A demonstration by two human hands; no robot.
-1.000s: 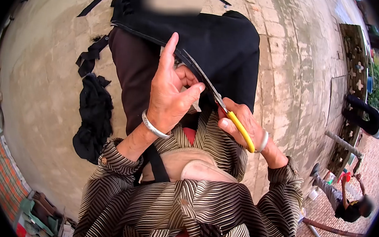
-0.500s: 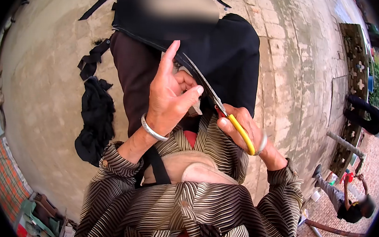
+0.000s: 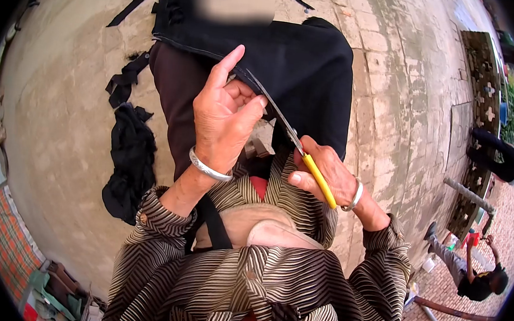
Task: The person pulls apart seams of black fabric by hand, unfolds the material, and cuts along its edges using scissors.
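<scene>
My right hand [image 3: 328,177] is closed round the yellow handle of a pair of scissors [image 3: 285,123]. Their blades look nearly together and point up and left, lying along the edge of a black cloth [image 3: 301,58]. This cloth drapes across my lap, and its seamed edge runs towards the upper left. At that edge is my left hand [image 3: 223,112], its index finger stretched out and its other fingers curled in against the cloth. The exact grip of those curled fingers is partly hidden. A silvery bangle circles each wrist.
Crumpled black cloth [image 3: 128,165] and a black strip [image 3: 125,81] lie on the paved ground [image 3: 73,116] at left. A checked cloth [image 3: 9,240] is at lower left. At right, a person [image 3: 480,280] holds something red near a low patterned wall [image 3: 487,70].
My left hand has shifted slightly left, in against the cloth edge. The scissors have turned and their blades come closer together along that edge. The blurred area over the cloth has shrunk.
</scene>
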